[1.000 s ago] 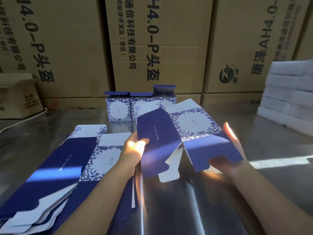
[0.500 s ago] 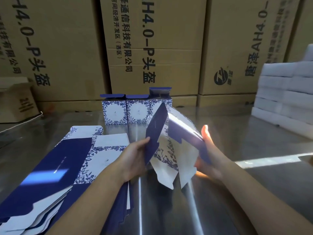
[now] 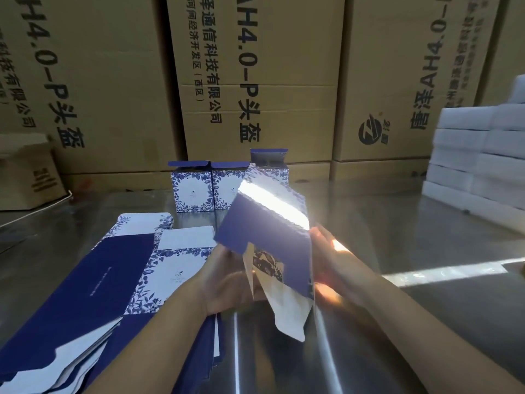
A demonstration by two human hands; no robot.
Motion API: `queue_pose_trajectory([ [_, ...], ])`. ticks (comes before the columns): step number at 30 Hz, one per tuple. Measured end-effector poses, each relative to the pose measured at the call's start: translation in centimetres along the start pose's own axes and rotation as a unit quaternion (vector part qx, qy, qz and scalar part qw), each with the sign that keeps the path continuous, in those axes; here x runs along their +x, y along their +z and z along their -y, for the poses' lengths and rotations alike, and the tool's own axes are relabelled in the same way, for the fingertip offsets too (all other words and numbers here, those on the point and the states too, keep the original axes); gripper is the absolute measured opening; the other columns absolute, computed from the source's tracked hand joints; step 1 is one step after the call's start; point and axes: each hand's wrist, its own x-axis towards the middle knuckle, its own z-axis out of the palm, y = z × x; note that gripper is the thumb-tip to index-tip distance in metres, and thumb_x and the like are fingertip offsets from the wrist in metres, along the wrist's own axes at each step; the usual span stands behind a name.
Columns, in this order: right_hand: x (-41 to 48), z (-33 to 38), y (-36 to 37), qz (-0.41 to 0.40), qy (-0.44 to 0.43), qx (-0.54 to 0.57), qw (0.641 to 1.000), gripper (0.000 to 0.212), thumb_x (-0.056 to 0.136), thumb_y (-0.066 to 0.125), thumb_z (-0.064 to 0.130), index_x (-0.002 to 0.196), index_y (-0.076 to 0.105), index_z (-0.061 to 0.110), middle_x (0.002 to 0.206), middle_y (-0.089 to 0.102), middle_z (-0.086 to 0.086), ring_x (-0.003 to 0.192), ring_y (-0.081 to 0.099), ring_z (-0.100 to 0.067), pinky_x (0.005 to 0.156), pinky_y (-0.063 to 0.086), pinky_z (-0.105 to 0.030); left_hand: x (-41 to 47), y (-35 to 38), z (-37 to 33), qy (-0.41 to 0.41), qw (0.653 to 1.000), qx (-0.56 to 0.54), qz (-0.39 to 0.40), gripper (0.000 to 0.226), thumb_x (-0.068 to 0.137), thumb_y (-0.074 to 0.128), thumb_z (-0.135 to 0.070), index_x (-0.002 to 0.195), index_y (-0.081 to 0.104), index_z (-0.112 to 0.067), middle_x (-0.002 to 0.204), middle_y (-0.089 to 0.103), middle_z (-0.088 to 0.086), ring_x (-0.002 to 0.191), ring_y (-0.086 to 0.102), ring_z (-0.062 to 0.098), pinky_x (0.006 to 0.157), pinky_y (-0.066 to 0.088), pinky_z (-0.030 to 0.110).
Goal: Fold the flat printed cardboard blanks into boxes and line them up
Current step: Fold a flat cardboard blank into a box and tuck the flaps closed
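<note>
1. Head view, centre: both hands hold one blank (image 3: 264,234) up off the table (image 3: 412,223), half opened into a tilted sleeve. Its dark blue panel faces the camera, and a strip of sunlight crosses its upper edge.
2. The left hand (image 3: 227,280) grips the blank's lower left edge, with its fingers curled in behind the blue panel. How the thumb lies cannot be told.
3. The right hand (image 3: 335,268) lies against the blank's right wall with its fingers fairly straight and pointing up. It presses on the wall and is not wrapped round it. The two hands are apart, one on each side of the blank.
4. White end flaps hang from the bottom of the blank, between the wrists. A piece of the blue leaf print shows inside the sleeve.
5. Head view, left: a stack of flat blanks (image 3: 113,280) lies on the table under the left forearm. They are dark blue and white with a floral border, fanned out a little at the near end.
6. Head view, back: three folded boxes (image 3: 191,189) stand upright in a row, touching side by side, with their lids open. The raised blank partly covers the rightmost one.
7. Behind the row stands a wall of large brown cartons (image 3: 255,81) with black print. A small carton (image 3: 25,172) sits at far left with a pale cable (image 3: 34,211) beside it.
8. Head view, right: white packs (image 3: 477,160) are stacked in layers on the table's far right side, well apart from the hands.
</note>
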Motion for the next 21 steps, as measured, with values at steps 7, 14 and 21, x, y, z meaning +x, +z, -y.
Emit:
queue_pose_trajectory([
  [7,0.5,-0.2,-0.5,-0.079,0.073,0.152,0.982,0.111,0.067,0.077,0.011,0.152,0.006,0.014,0.103,0.065,-0.012,0.074,0.072,-0.022,0.054,0.056,-0.032,-0.1,-0.6,0.5,-0.051,0.997,-0.058,-0.015,0.091,0.087,-0.007,-0.066,0.124,0.058,-0.014,0.126,0.060,0.012,0.118,0.055,0.031,0.097,0.043,0.047],
  [14,0.3,0.7,-2.0,-0.090,0.120,0.164,0.975,0.040,0.056,0.076,0.020,0.091,0.070,0.002,0.083,0.072,-0.017,0.063,0.068,-0.026,0.061,0.057,-0.031,1.7,-3.6,0.8,0.072,0.975,0.041,-0.206,0.043,0.091,0.049,-0.047,0.086,0.057,-0.006,0.063,0.058,-0.029,0.077,0.051,-0.025,0.092,0.033,0.002],
  [21,0.6,0.7,-3.7,-0.117,0.121,0.112,0.979,0.020,0.058,0.078,0.028,0.070,0.076,0.011,0.069,0.071,-0.010,0.051,0.066,-0.021,0.043,0.049,-0.023,0.7,-2.7,-1.0,0.055,0.968,-0.014,-0.243,0.028,0.091,0.052,-0.028,0.071,0.068,-0.018,0.055,0.064,-0.002,0.042,0.060,0.010,0.039,0.045,0.015],
])
